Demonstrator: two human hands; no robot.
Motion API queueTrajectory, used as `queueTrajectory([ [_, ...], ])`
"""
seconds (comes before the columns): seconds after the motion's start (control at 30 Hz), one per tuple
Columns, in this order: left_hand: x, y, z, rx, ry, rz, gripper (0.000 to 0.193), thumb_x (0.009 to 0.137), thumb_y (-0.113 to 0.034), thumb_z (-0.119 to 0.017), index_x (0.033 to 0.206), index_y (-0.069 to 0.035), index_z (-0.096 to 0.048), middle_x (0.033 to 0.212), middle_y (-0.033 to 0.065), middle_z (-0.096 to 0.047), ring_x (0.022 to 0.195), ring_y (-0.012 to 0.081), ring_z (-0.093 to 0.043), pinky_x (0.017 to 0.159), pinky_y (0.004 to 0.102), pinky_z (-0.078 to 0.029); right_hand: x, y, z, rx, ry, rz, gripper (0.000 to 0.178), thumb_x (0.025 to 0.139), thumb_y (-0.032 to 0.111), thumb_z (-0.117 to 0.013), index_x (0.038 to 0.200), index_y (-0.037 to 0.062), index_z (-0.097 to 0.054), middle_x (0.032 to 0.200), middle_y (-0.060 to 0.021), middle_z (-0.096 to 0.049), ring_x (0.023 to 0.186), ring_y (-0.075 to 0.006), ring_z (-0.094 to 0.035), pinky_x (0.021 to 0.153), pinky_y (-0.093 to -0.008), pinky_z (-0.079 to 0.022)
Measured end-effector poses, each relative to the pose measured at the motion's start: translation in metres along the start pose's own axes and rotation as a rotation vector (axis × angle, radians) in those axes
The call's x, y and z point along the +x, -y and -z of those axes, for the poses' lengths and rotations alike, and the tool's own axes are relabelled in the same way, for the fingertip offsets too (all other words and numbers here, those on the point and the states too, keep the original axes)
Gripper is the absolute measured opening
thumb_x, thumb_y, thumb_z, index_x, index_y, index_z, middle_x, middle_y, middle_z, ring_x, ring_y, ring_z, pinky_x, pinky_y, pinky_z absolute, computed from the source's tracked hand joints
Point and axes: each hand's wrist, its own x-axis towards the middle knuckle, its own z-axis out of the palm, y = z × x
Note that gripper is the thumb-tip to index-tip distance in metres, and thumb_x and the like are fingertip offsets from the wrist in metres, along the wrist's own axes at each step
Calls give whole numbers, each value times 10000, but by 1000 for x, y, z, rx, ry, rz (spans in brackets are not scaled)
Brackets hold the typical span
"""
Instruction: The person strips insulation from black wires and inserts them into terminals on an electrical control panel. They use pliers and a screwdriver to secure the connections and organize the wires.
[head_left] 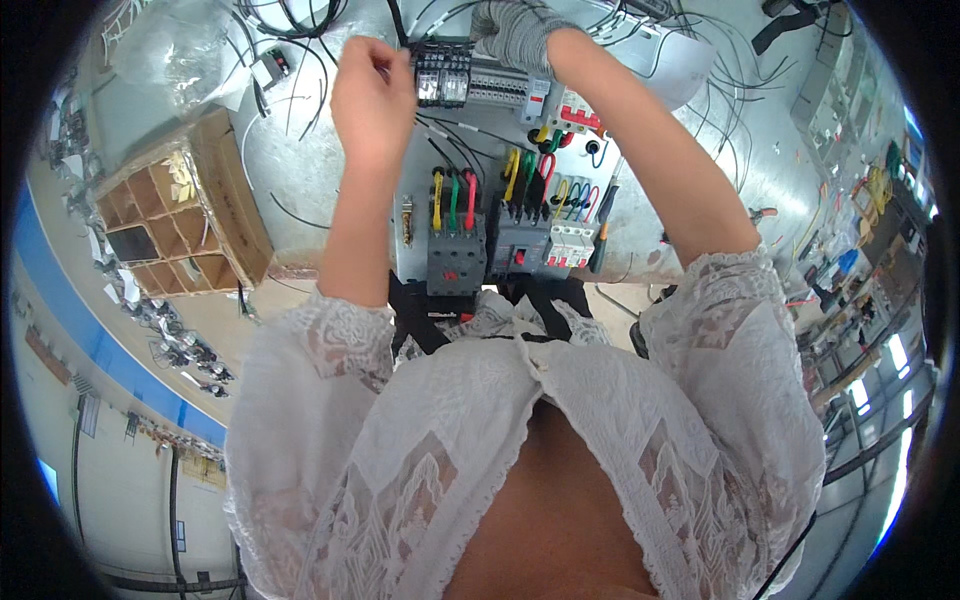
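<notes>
My left hand [375, 100] is bare, its fingers curled in at the left edge of a block of black relays [443, 75]. What it pinches, if anything, is hidden. My right hand [512, 38], in a grey knit glove, reaches over the far side of the panel [415, 215], above a row of grey terminal blocks [497, 86]. Its fingers are hidden. Nearer to me on the panel sit a dark grey circuit breaker [456, 262] with yellow, green and red wires, and a second breaker [518, 245]. Small white breakers [571, 243] stand beside it.
On the left stands a cardboard box [228, 185] with compartments, some holding small parts. Loose black wires [310, 50] lie past my left hand, with clear plastic wrap [175, 60] near them. More cut wires [735, 85] spread at the right. A screwdriver [603, 235] lies along the panel's right edge.
</notes>
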Motion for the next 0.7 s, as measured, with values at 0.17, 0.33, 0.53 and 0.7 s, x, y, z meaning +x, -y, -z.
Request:
queueTrajectory([
  [0.17,-1,-12,-17,16,-8,-532,205,776,46,-574,963,-36,-583,896,123,-610,867,298,-562,744,344,-474,1,5,1,3,-45,-9,234,790,194,-600,979,55,-601,975,-178,-628,904,-353,-604,775,-413,-492],
  [0.33,32,-28,-14,334,286,-538,212,794,-76,-583,1005,-60,-599,962,118,-624,930,317,-569,771,408,-463,-7,4,2,62,-123,-12,242,791,198,-600,986,56,-599,978,-177,-628,907,-355,-602,774,-414,-491],
  [0.53,50,-24,-23,115,404,-506,182,839,-67,-546,1005,-22,-605,973,146,-614,891,356,-580,763,369,-466,-21,8,16,-1,-301,-1,234,780,201,-650,953,51,-598,821,-164,-615,794,-342,-591,744,-394,-483],
  [0.7,43,-19,-31,-23,318,-451,156,847,-60,-537,985,-26,-600,974,152,-608,888,361,-574,763,385,-462,-93,32,6,84,-739,-25,209,785,116,-603,988,64,-591,939,-149,-610,885,-332,-582,813,-418,-462],
])
